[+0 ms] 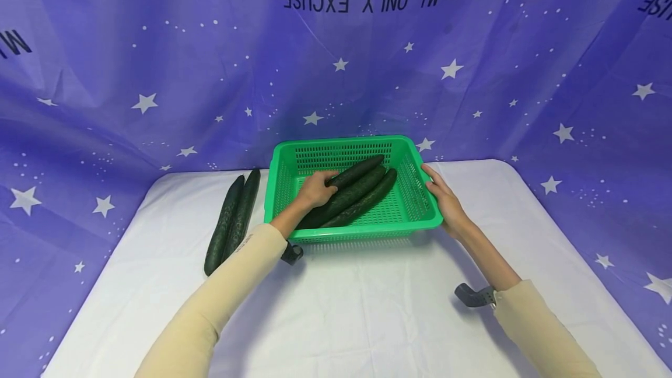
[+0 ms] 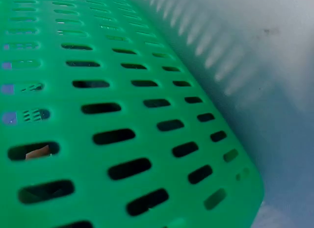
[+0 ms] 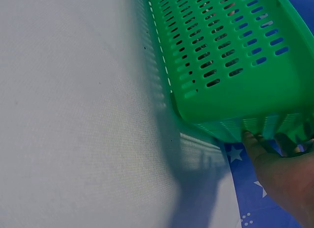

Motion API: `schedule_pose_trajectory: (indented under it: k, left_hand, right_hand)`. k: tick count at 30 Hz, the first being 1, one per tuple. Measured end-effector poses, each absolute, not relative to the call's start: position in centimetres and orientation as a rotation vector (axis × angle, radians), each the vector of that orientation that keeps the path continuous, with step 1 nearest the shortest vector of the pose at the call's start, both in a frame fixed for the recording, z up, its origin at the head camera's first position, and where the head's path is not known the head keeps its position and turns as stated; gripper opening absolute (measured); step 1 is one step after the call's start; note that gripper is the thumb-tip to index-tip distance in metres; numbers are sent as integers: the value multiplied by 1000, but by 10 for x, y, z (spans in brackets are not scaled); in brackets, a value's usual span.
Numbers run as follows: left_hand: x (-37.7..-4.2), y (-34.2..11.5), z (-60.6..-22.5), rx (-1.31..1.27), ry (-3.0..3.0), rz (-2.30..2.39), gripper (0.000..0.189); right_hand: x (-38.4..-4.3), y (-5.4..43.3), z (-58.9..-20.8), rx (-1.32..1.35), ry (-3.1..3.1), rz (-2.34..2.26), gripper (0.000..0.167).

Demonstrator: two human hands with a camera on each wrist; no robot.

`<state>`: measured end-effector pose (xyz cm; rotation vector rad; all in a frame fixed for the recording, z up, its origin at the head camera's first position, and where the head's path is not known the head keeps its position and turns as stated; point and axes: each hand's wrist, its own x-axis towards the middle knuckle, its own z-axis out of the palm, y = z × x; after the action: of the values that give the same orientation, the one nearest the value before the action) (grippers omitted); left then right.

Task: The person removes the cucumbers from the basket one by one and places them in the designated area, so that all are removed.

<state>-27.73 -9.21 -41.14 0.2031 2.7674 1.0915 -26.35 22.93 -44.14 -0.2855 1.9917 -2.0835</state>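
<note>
L hand grips cuke in green plastic basket; R hand, fingers straightish, touches basket's R side.

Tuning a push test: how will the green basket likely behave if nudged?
The green basket is probably light for its size, given its thin, perforated walls. Wide and low, it would likely slide rather than tip. The long, rounded cucumbers inside may add weight and roll.
</note>
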Motion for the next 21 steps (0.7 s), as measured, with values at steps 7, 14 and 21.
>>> schedule_pose_trajectory:
  k: [7,14,21]
  left_hand:
    - [-281,-92,-413,177,2785,1062,48]
    - [-280,-94,-408,327,2811,1075,45]
    - [-278,-96,-398,394,2807,1104,45]
  right_hand:
    - [-264,230,-441,-286,2002,-2077,54]
    - [-264,231,-441,-285,2004,-2080,54]
    - [-264,230,-441,-298,1991,-2085,54]
